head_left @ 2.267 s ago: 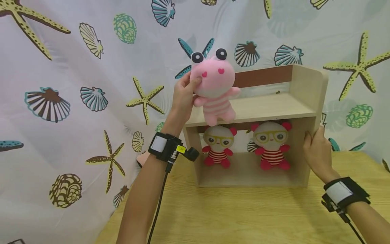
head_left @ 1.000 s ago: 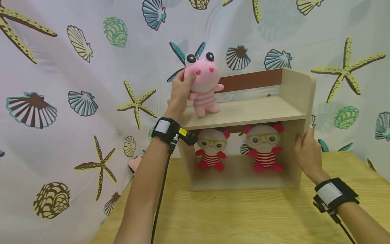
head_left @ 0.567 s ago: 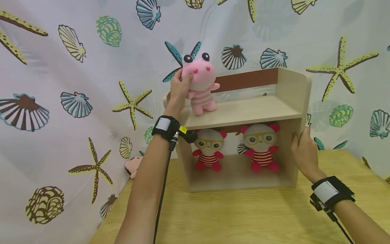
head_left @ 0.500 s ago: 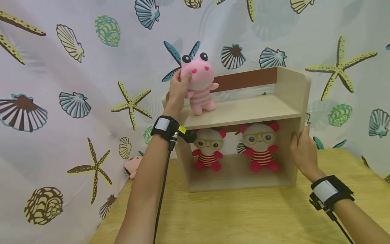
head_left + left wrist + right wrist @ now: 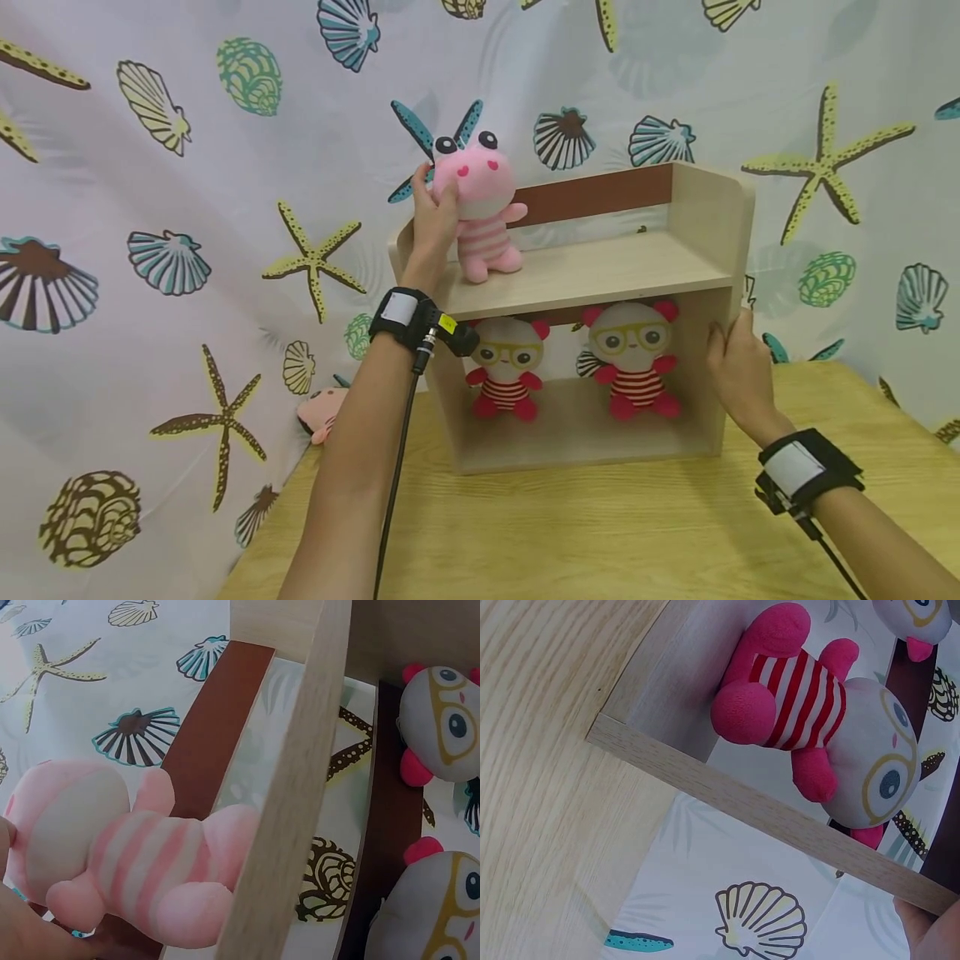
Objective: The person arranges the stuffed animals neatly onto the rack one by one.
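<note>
A pink plush toy (image 5: 483, 204) with bulging eyes, heart marks on its snout and a striped belly sits on the top board of a small wooden shelf (image 5: 600, 271), at its left end. My left hand (image 5: 437, 218) holds it by the side of its head, thumb in front. In the left wrist view the toy's belly and legs (image 5: 161, 870) are seen close up. My right hand (image 5: 742, 367) grips the shelf's right side panel by its front edge; the right wrist view shows only part of this hand (image 5: 934, 930).
Two plush pandas with yellow glasses, a left one (image 5: 506, 367) and a right one (image 5: 633, 358), sit in the lower compartment. Another pink plush (image 5: 321, 412) lies left, partly behind my forearm. The shelf stands on a wooden table (image 5: 570, 525) before a patterned curtain (image 5: 315, 125).
The pink plush came down from in front of the shelf onto the left of its top board, my left hand still holding it. My right hand kept its grip; the view shifted somewhat.
</note>
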`<state>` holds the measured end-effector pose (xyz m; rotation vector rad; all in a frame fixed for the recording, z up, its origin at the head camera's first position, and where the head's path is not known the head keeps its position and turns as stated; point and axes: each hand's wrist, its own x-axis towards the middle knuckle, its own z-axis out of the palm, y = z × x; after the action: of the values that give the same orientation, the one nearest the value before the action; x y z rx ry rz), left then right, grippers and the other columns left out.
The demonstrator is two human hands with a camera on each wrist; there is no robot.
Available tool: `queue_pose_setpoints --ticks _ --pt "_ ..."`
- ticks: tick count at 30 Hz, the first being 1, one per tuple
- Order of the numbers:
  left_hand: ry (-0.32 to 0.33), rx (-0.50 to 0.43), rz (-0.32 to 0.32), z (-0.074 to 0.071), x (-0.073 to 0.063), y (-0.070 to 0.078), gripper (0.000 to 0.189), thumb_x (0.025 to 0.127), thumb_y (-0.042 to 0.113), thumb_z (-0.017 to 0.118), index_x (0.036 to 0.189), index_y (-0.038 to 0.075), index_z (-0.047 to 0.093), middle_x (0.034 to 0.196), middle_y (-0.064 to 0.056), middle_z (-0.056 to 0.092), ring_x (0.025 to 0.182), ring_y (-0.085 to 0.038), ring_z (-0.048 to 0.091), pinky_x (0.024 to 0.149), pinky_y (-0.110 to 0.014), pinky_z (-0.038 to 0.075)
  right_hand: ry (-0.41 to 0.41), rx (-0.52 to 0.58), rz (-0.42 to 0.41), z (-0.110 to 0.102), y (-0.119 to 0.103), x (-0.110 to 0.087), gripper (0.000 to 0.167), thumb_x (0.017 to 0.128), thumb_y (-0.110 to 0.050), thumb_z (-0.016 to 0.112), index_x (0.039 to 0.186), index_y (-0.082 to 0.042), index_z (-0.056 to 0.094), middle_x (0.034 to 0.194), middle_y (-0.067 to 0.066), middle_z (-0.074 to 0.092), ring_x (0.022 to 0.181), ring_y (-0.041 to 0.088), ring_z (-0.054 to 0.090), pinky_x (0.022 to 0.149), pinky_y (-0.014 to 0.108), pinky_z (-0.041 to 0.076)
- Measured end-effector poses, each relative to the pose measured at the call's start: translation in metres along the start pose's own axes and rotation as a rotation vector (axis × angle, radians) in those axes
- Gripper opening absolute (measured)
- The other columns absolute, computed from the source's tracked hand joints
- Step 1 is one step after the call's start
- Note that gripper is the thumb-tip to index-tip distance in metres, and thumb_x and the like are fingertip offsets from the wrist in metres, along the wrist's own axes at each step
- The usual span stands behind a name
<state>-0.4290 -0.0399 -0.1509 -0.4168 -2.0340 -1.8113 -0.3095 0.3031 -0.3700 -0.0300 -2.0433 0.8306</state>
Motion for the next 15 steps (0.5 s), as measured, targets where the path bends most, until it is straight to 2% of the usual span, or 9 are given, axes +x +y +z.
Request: queue_pose_setpoints --ticks 4,9,15 --pt "0.005 0.033 0.041 0.0019 -0.0005 -0.0035 0.053 0.107 0.035 0.042 0.155 0.031 0.020 0.154 -0.002 0.035 0.129 -0.019 0.045 0.111 -0.035 0.033 0.005 -0.003 0.000 -0.0006 -0.0002 -0.0019 0.035 0.104 -0.011 0.044 0.125 0.016 0.040 0.107 0.046 0.057 0.091 0.062 0.059 0.065 0.068 0.047" --pt "0.027 0.095 0.094 0.0020 0.0018 -0.0060 0.050 0.108 0.035 0.040 0.155 0.028 0.025 0.154 -0.001 0.037 0.128 -0.018 0.047 0.110 -0.032 0.034 0.012 -0.007 -0.009 -0.0004 0.0004 -0.0019 0.034 0.104 -0.010 0.045 0.125 0.016 0.040 0.107 0.046 0.057 0.091 0.062 0.059 0.066 0.068 0.047" --pt "0.022 0.107 0.094 -0.0009 0.0038 -0.0082 0.053 0.108 0.035 0.038 0.158 0.026 0.024 0.157 0.003 0.034 0.133 -0.013 0.041 0.111 -0.027 0.030 0.010 -0.003 -0.002 -0.0003 0.0013 0.0000 0.034 0.104 -0.010 0.045 0.126 0.016 0.040 0.110 0.045 0.056 0.093 0.062 0.058 0.068 0.069 0.047"
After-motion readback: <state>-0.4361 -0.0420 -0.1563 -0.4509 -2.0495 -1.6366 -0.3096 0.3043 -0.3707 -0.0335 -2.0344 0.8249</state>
